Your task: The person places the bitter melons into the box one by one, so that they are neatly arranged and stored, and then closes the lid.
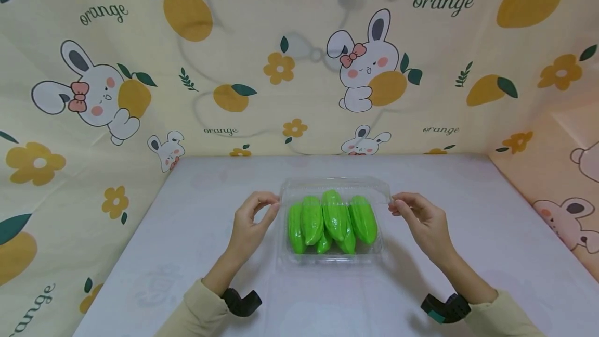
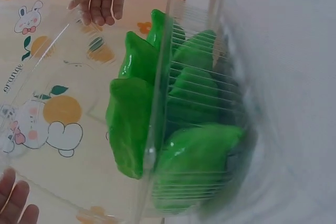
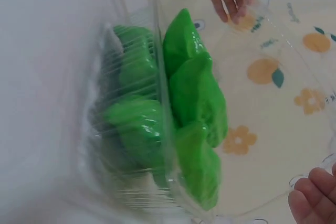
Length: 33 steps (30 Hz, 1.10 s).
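Glossy green star fruits (image 1: 333, 215), several of them, are piled in a clear plastic box (image 1: 323, 259) on the table. Its clear hinged lid (image 1: 337, 183) is raised, standing above the fruits in both wrist views. My left hand (image 1: 249, 225) pinches the lid's left edge between thumb and fingers. At the opposite edge, my right hand (image 1: 425, 228) pinches the lid the same way. In the left wrist view, ribbed box walls (image 2: 197, 177) surround the lower fruits, while upper fruits (image 2: 128, 124) rise past the rim.
The box stands mid-table on a white tabletop (image 1: 187, 254). Behind and beside it hangs a cream cloth (image 1: 252, 25) printed with rabbits and oranges. Each wrist wears a black camera mount, one on the left (image 1: 242, 303) and one on the right (image 1: 446, 308).
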Each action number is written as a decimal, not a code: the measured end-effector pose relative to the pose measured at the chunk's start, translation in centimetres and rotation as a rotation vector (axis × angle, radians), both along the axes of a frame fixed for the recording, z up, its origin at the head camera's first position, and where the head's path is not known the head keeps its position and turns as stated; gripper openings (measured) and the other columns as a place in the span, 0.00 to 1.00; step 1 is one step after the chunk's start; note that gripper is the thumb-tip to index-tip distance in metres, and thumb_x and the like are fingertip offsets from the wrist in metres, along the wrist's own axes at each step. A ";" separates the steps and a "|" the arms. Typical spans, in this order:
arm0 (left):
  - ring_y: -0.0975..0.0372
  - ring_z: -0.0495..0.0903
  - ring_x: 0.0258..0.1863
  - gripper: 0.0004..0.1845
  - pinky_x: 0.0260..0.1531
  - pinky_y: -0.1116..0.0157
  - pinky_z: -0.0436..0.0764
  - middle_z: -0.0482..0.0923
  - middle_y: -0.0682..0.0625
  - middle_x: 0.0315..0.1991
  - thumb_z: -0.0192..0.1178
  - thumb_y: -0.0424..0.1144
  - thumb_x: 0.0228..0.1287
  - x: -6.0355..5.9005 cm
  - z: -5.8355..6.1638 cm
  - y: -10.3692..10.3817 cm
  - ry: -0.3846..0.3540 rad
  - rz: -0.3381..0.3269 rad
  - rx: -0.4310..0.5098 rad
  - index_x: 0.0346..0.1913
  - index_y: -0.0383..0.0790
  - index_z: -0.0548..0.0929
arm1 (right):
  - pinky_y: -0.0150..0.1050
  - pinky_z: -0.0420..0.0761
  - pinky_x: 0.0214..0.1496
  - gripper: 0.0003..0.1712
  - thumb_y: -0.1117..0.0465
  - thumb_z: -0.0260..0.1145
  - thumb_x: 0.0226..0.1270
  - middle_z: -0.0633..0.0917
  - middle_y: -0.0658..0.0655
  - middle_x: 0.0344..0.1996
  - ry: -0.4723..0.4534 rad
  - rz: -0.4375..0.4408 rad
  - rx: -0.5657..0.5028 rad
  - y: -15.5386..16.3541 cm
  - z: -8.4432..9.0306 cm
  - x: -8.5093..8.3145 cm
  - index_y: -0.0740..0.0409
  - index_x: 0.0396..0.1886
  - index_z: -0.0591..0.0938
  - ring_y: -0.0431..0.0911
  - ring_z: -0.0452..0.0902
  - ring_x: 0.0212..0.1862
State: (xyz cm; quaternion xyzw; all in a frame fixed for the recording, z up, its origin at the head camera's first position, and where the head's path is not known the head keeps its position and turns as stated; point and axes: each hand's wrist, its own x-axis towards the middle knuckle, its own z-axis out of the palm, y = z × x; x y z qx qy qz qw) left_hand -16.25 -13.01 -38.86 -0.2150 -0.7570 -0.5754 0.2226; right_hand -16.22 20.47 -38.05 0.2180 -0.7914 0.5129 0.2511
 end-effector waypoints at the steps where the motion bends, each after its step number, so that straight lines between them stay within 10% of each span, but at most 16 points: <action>1: 0.70 0.76 0.46 0.03 0.55 0.78 0.76 0.79 0.43 0.41 0.57 0.28 0.62 0.0 -0.1 0.0 -0.003 -0.003 -0.005 0.38 0.34 0.78 | 0.19 0.81 0.37 0.07 0.76 0.56 0.62 0.82 0.34 0.30 0.001 0.002 0.003 0.0 -0.1 0.0 0.70 0.38 0.79 0.25 0.80 0.32; 17: 0.53 0.78 0.45 0.02 0.55 0.73 0.78 0.78 0.33 0.40 0.59 0.23 0.56 1.4 1.0 0.5 0.021 0.008 -0.122 0.33 0.28 0.78 | 0.24 0.82 0.33 0.11 0.73 0.59 0.62 0.83 0.39 0.30 -0.143 -0.017 0.017 0.1 -2.3 0.6 0.69 0.44 0.78 0.32 0.80 0.30; 33: 0.57 0.78 0.43 0.02 0.54 0.73 0.79 0.79 0.34 0.39 0.59 0.24 0.57 0.6 -2.1 0.1 0.013 0.030 -0.145 0.34 0.28 0.79 | 0.27 0.82 0.29 0.06 0.72 0.59 0.63 0.82 0.39 0.26 -0.227 0.011 -0.021 0.0 -2.9 1.3 0.74 0.37 0.78 0.34 0.79 0.26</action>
